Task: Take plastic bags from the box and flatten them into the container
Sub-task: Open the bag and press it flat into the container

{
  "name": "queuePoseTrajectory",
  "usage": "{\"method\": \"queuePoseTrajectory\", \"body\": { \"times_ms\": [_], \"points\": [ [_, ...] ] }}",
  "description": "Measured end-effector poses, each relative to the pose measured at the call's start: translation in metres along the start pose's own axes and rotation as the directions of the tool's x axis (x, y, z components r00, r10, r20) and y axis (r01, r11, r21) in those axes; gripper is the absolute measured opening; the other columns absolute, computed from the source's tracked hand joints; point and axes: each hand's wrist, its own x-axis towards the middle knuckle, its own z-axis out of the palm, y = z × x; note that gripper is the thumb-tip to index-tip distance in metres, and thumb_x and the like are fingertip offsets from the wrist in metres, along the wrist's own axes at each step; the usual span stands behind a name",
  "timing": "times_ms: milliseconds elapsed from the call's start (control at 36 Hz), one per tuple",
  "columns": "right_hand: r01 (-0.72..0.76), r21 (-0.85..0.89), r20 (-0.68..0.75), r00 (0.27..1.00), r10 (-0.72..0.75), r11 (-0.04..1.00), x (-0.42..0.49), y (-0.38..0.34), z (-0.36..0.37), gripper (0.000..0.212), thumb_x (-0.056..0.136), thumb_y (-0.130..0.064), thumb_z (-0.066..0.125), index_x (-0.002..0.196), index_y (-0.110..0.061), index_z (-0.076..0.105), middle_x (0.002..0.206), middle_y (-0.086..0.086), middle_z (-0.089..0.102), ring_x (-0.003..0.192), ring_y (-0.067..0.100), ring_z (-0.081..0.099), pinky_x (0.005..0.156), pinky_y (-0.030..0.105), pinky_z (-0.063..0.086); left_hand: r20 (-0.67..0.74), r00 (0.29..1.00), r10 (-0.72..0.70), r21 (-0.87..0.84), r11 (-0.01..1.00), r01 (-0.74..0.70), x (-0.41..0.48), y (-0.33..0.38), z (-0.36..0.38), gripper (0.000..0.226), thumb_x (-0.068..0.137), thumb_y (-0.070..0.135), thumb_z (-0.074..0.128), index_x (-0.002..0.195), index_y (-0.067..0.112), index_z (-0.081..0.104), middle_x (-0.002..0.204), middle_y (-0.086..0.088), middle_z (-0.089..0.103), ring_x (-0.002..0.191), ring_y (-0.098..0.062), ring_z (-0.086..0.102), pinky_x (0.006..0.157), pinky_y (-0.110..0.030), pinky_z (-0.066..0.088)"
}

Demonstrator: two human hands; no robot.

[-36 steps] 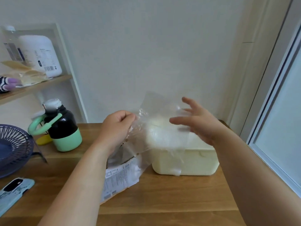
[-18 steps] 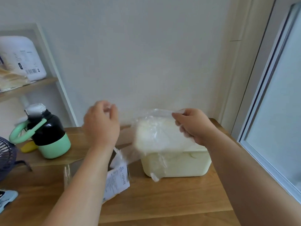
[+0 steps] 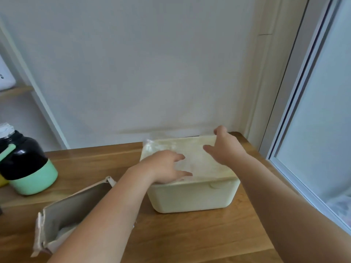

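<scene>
The plastic bag (image 3: pixel 190 149) lies across the container (image 3: pixel 190 199) opening on the table (image 3: pixel 190 236). The left grip (image 3: pixel 167 168) and right grip (image 3: pixel 225 151), fingers spread, clasp nothing and press the bag. Sweep outward to expel air, keeping the edges inside.

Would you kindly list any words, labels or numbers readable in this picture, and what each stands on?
No text reads clearly.
The white jug, left edge: dark marks, too small and cut off to read.
The container: a round raised spot, no lettering legible.
The box: no print shows.
</scene>
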Motion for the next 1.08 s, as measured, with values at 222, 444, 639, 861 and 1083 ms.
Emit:
{"method": "queuePoseTrajectory", "body": {
  "times_ms": [222,444,639,861,1083],
  "points": [
    [0.38,-0.206,0.044,0.924,-0.38,0.902,-0.005,-0.012,-0.008,0.044,0.086,-0.036,0.063,0.127,-0.025,0.054,0.129,-0.006,0.053,0.116,0.017,0.05,0.095,0.028,0.038,0.169,0.986,-0.001,0.106,0.994,-0.017,0.025,-0.002,0.009,0.056,0.094,0.046,0.053,0.144,0.024,0.04,0.146,0.001,0.045,0.13,-0.021,0.044,0.106,-0.033,0.035],
    [0.242,-0.316,0.647,0.762,0.022,0.917,0.002,-0.005,0.013,0.074,0.092,-0.036,0.057,0.151,-0.017,0.017,0.156,0.002,0.026,0.14,0.023,0.028,0.11,0.033,0.024,0.221,0.974,-0.049,0.141,0.99,0.018,0.029,0.001,0.013,0.063,0.094,0.049,0.052,0.148,0.019,0.036,0.152,-0.003,0.036,0.141,-0.029,0.03,0.113,-0.043,0.03],
    [0.235,-0.363,0.63,0.775,0.051,0.902,0.008,0.001,0.025,0.054,0.093,-0.032,0.057,0.14,-0.014,0.04,0.141,0.006,0.047,0.126,0.025,0.045,0.093,0.029,0.034,0.321,0.94,-0.114,0.159,0.985,0.065,0.031,0.0,0.015,0.053,0.1,0.04,0.043,0.149,0.02,0.034,0.153,-0.004,0.036,0.14,-0.028,0.032,0.113,-0.042,0.031],
    [0.167,-0.173,0.254,0.96,-0.12,0.971,-0.003,0.001,0.004,0.068,0.089,-0.029,0.061,0.148,-0.019,0.029,0.145,0.001,0.043,0.13,0.02,0.043,0.099,0.027,0.035,-0.022,0.996,-0.082,-0.23,0.97,0.074,0.008,-0.005,-0.002,0.056,0.089,0.046,0.063,0.139,0.024,0.049,0.146,0.007,0.046,0.132,-0.014,0.044,0.104,-0.026,0.034],
    [0.298,0.034,-0.014,0.955,-0.298,0.954,-0.041,-0.037,-0.007,0.041,0.094,-0.028,0.052,0.135,-0.024,0.049,0.128,-0.007,0.057,0.117,0.012,0.052,0.083,0.017,0.033,-0.46,0.875,-0.15,-0.433,0.898,-0.073,-0.044,-0.024,-0.019,0.018,0.095,0.026,0.058,0.109,0.029,0.069,0.1,0.022,0.063,0.086,0.007,0.058,0.069,0.001,0.035]
  ]
}}
